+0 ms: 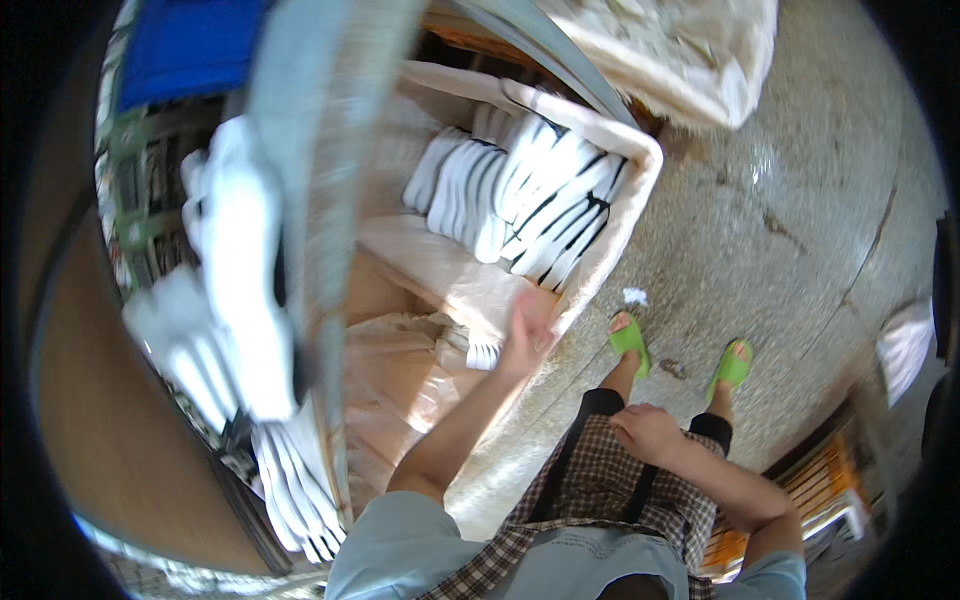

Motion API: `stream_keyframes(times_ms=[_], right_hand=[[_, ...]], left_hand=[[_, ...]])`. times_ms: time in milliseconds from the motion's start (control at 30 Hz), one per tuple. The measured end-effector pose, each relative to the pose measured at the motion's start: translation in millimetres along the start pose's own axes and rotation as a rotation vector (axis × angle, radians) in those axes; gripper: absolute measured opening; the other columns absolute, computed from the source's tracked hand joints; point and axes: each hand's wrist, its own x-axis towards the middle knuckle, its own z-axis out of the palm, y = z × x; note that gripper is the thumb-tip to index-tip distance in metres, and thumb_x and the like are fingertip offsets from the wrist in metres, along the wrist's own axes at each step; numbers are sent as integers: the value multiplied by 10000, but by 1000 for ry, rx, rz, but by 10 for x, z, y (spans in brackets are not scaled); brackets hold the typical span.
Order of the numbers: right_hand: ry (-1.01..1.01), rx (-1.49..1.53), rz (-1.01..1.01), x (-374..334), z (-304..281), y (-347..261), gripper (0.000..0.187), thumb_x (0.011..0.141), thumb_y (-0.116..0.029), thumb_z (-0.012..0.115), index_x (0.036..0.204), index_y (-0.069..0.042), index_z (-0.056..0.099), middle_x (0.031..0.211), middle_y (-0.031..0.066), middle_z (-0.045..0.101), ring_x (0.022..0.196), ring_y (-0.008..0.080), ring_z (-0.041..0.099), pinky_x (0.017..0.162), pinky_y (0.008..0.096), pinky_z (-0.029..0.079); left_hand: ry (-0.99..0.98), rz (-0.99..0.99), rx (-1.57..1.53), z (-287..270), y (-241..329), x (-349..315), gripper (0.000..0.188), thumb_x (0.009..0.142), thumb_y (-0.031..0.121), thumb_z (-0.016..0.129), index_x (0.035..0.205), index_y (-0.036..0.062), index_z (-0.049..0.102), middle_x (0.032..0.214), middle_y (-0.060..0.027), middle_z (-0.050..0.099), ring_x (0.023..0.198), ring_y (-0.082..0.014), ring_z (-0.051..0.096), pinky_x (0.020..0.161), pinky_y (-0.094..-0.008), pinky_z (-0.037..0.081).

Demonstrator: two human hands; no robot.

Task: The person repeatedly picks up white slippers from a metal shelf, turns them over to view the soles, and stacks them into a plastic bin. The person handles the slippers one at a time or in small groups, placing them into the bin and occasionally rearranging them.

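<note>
My left hand (527, 340) is over the near edge of a cloth-lined bin (610, 262), somewhat blurred, with its fingers apart and nothing seen in them. Inside that bin lie stacked rows of long white pieces with black edges (540, 190), soft-looking like folded socks or gloves; their exact kind I cannot tell. My right hand (648, 433) is in front of my checked apron (590, 470), its fingers curled in with nothing visible in them. Beside my left hand are a few more white pieces (482, 354) in a lined compartment.
A blurred metal post (335, 200) stands left of the bin. Beyond it are bundled white pieces (235, 280), a blue crate (190, 50) and a brown curved panel (130, 400). Another lined bin (735, 90) stands at the top. A slatted wooden rack (825, 480) is at lower right.
</note>
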Motion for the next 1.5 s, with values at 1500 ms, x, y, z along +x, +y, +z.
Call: stream_keyframes(times_ms=[1500], right_hand=[[-58, 1299, -181, -680, -1078, -3122, 825, 851, -181, 622, 1428, -67, 44, 1395, 205, 292, 1281, 318, 364, 1030, 427, 395]], left_hand=[[-42, 216, -608, -383, 1603, -3577, 955, 812, 350, 689, 1435, -29, 72, 1441, -151, 280, 1312, -255, 310, 1061, -401, 301]])
